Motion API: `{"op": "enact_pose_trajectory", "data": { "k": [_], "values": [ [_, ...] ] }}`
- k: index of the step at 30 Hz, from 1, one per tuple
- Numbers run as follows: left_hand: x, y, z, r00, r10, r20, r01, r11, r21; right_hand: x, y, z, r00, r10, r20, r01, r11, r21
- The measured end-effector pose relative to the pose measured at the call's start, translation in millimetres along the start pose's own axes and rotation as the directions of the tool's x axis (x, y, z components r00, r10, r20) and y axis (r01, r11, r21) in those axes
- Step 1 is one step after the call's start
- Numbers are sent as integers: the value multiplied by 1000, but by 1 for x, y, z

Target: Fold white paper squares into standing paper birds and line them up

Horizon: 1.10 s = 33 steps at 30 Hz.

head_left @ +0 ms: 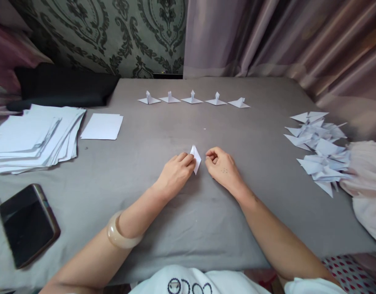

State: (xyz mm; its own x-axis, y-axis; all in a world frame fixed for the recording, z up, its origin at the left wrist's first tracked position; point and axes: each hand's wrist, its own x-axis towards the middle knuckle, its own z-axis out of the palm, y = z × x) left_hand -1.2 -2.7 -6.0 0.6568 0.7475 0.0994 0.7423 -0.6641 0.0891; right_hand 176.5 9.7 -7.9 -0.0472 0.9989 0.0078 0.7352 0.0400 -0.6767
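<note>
A small white folded paper piece [195, 160], a narrow diamond with a split upper tip, lies near the middle of the cloth-covered table. My left hand [179, 171], with a pale bangle on its wrist, has its fingertips closed on the left side of that piece. Just to the right, my right hand [222, 168] hovers or rests with curled fingers, thumb close to the forefinger. It is apart from the paper, and nothing shows in its fingers.
Several folded paper figures [192, 98] stand in a row at the back. More lie heaped [321, 149] at right. At left are square sheets [102, 126], a stack of paper [37, 139], a black cloth-like item [65, 87] and a phone [28, 224].
</note>
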Motion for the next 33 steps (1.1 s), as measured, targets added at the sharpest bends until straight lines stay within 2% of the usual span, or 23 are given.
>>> {"op": "enact_pose_trajectory", "data": {
  "k": [2,5,9,12,15,17,19,20,22,24,26,30,33],
  "values": [
    [-1,0,-1,1000,0,9,0,1000,4,-6,-2,1,995,-102,-5,102,994,-32],
    [-2,-1,-2,1000,-25,16,26,999,-42,-17,-10,2,972,-216,89,231,949,-214],
    [-6,0,-4,993,-111,31,114,983,-144,-26,-20,-2,962,-193,194,261,860,-438],
    [-9,2,-6,984,-167,57,175,969,-172,-27,-24,-5,958,-162,235,262,824,-501],
    [-11,5,-7,982,-175,74,185,968,-169,-29,-27,-5,952,-164,258,283,794,-539],
    [-10,4,-5,981,-189,48,194,962,-193,-31,-28,-3,947,-183,266,306,770,-560],
    [-8,1,-1,971,-238,-32,220,933,-285,-31,-29,-2,941,-206,268,327,756,-567],
    [-7,-1,0,955,-287,-79,242,902,-358,-31,-29,-1,940,-215,264,331,755,-566],
    [-4,-7,3,889,-436,-136,303,786,-539,-30,-27,0,945,-216,244,318,773,-549],
    [0,-11,3,825,-560,-81,377,651,-658,-27,-22,-1,960,-202,194,274,821,-500],
    [3,-13,2,789,-613,-29,416,569,-709,-22,-17,-1,972,-196,133,233,885,-402],
    [6,-10,-1,790,-613,-6,424,553,-717,-12,-6,-1,990,-144,2,142,974,-177],
    [6,-10,1,795,-607,-2,424,557,-714,-8,-3,0,999,-43,-19,42,997,-61]
  ]
}}
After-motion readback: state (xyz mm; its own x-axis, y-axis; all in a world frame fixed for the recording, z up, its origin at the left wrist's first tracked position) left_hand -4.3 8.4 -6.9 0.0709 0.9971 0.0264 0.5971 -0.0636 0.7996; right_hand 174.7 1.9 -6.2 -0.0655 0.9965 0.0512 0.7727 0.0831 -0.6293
